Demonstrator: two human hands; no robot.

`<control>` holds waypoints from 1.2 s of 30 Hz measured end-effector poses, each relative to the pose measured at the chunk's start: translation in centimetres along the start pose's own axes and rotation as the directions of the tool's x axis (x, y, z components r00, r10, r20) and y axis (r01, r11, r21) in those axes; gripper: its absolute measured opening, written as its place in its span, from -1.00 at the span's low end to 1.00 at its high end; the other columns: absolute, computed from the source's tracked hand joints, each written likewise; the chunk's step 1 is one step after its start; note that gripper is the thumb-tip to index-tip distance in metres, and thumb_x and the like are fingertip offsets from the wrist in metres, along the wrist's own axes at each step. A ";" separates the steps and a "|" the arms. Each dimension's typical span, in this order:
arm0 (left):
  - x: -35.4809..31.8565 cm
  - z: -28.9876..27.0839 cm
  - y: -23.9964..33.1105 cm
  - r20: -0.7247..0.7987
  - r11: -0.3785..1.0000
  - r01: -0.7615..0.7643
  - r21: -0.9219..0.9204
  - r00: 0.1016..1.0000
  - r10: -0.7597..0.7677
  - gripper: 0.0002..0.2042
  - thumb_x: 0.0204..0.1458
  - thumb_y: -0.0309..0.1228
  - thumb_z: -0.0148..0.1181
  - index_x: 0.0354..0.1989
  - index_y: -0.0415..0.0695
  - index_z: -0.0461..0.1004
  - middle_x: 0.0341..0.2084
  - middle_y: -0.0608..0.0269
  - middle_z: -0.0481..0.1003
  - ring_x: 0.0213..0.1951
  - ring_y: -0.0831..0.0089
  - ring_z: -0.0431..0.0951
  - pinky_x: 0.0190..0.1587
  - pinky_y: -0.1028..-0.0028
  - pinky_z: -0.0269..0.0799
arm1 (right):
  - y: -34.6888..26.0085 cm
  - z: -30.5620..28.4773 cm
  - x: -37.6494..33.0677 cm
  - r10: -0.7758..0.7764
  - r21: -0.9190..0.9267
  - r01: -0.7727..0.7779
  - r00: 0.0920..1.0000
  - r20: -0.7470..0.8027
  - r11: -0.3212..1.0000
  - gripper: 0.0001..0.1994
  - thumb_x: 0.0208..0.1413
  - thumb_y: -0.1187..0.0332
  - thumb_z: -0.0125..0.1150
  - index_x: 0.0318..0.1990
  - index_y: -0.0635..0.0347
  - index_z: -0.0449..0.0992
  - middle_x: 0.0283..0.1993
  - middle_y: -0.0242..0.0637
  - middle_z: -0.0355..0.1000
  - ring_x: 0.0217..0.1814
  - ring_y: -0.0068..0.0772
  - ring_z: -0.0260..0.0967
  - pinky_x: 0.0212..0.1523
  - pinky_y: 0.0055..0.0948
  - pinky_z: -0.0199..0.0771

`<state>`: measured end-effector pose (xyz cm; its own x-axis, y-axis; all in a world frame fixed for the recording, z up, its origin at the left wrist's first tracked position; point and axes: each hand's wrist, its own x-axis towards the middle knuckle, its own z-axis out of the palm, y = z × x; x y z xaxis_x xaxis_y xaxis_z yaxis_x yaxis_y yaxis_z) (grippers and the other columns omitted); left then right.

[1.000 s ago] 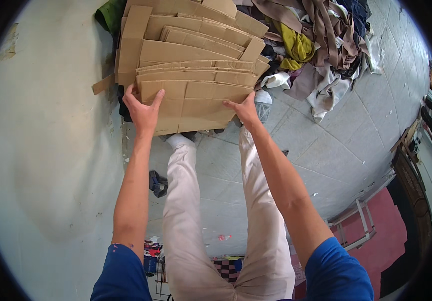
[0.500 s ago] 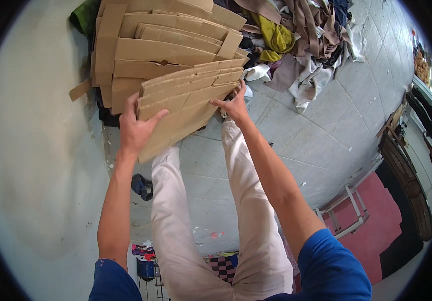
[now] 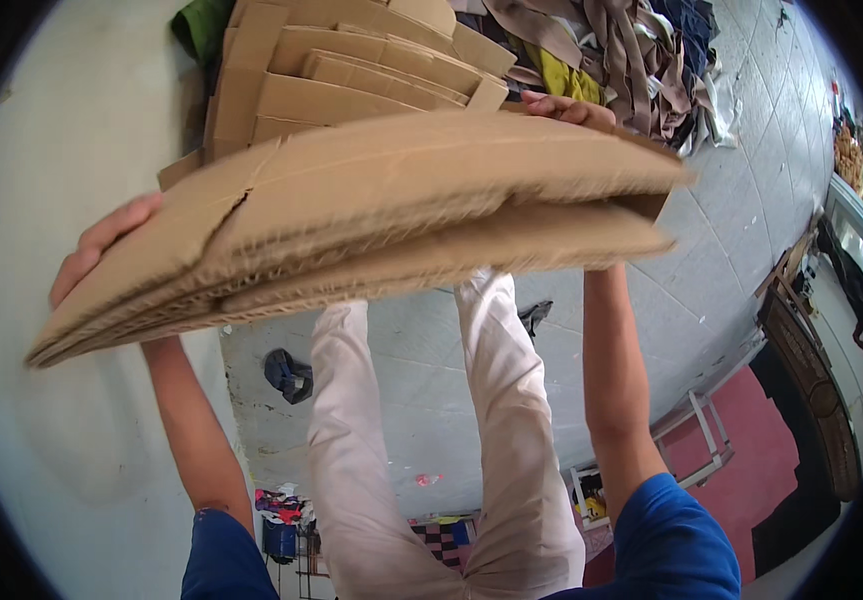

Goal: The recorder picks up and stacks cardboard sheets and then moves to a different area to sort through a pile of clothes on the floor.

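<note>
Cardboard bundle [image 3: 381, 200]: swung up closer to the camera since the last frame, where it was tilted in front of the shins; from my seat it now spans most of the view, left end nearer than the right, right end blurry.
Left hand [image 3: 106, 245]: clamped on the bundle's left end, fingers wrapped over the far edge, thumb hidden from me.
Right hand [image 3: 571, 108]: fingers hooked over the far edge toward the right, forearm coming up from beneath; looks gripped too, can't see that thumb either.
Gaping layers: near edge is opening up, worst toward the right, so I'd squeeze both ends evenly before a sheet slides out.
Slit [image 3: 221, 228]: cuts in at the near edge on the left; probably a weak spot, so I wouldn't twist there.
Cardboard pile [image 3: 351, 80]: far side, beyond the bundle; I'd keep the edges from snagging it.
Fabric heap [image 3: 641, 70]: far right, past the right hand, so I'd hold that end high.
Dark lump [image 3: 288, 376]: floor, left of the legs; bundle hides the feet, so I'd step carefully, tbh.
</note>
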<state>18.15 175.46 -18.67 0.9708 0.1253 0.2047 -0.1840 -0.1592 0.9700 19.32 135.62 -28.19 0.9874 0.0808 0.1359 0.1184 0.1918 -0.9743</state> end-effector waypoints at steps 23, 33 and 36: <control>-1.4 -1.9 37.4 0.189 0.753 0.656 0.053 0.734 -0.653 -0.34 -0.31 -0.34 0.47 0.03 -0.23 0.30 -0.10 0.17 0.45 -0.06 0.38 0.43 0.03 0.39 0.33 | -42.5 8.3 -5.3 0.551 0.038 -0.559 0.801 -0.234 0.828 -0.14 -0.35 0.28 0.53 0.11 0.29 0.07 0.04 -0.15 0.27 0.10 -0.28 0.26 0.10 -0.29 0.28; -8.9 -2.8 52.1 -0.100 0.750 0.518 -0.411 0.792 -0.602 -0.35 -0.26 -0.45 0.41 0.09 -0.17 0.27 -0.05 0.25 0.42 -0.01 0.41 0.40 0.05 0.38 0.31 | -53.8 8.3 0.7 0.578 -0.280 -0.526 0.802 0.152 0.803 -0.26 -0.25 0.20 0.46 0.05 0.28 0.14 -0.17 -0.08 0.42 -0.17 -0.26 0.42 -0.16 -0.39 0.44; -14.8 -0.2 54.2 -0.251 0.769 0.429 -0.474 0.772 -0.585 -0.34 -0.23 -0.42 0.40 0.12 -0.15 0.25 -0.03 0.24 0.41 0.03 0.39 0.37 0.08 0.38 0.27 | -55.5 7.4 3.2 0.563 -0.135 -0.587 0.649 0.512 0.798 -0.27 -0.25 0.36 0.40 0.10 0.19 0.09 0.02 -0.10 0.31 0.03 -0.23 0.30 0.01 -0.28 0.34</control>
<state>-6.24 165.20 30.87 0.8179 0.4351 -0.3764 0.2021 0.3952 0.8961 15.14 132.50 27.61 0.6537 0.6609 -0.3687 -0.4705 -0.0267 -0.8820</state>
